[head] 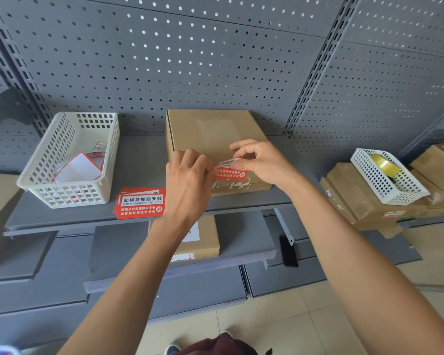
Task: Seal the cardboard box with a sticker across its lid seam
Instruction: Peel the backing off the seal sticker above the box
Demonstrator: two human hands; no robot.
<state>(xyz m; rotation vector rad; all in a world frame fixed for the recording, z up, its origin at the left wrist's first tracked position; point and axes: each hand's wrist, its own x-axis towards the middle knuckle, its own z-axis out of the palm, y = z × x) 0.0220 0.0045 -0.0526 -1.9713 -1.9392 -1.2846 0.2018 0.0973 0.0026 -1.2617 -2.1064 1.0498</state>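
A flat cardboard box (210,131) lies shut on the grey shelf (136,165), its lid seam along the front face. A red and white sticker (230,171) is draped over the box's front top edge, its lower part on the front face. My right hand (262,162) pinches the sticker's upper right end between thumb and fingers. My left hand (189,180) holds the sticker's left end at the box's front left corner. Torn white residue shows on the front face under the sticker.
A stack of the same red stickers (140,203) lies on the shelf left of my left hand. A white basket (69,160) with peeled backings stands further left. At right, another white basket (387,175) with a tape roll sits on stacked cardboard boxes (356,196).
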